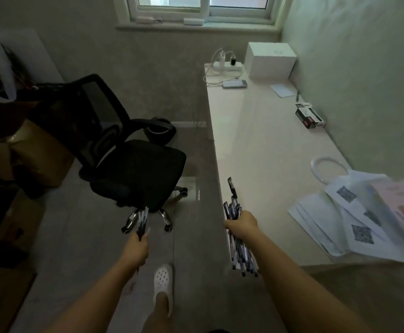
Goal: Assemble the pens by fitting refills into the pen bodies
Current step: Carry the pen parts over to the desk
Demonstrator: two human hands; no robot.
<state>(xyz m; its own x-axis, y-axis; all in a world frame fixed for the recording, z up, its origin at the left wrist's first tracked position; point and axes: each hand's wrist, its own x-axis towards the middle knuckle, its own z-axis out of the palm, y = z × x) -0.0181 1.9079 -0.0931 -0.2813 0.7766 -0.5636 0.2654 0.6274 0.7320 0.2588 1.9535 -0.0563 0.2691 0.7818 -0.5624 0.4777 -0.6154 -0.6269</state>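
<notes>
My right hand (242,225) is closed around a thick bundle of pens (240,253), which sticks out above and below the fist, right at the near left edge of the pale desk (256,145). My left hand (136,246) grips a smaller bunch of thin pens or refills (142,219) over the floor, just in front of the chair's base. Which bunch holds bodies and which refills I cannot tell in the dim light.
A black office chair (133,169) stands left of the desk. On the desk lie printed sheets (335,219), a white bag, a small black box (309,116), a phone (234,84), a power strip and a white box (270,61). Cardboard boxes (35,155) fill the left side. My white-shoed foot (163,282) is on the floor.
</notes>
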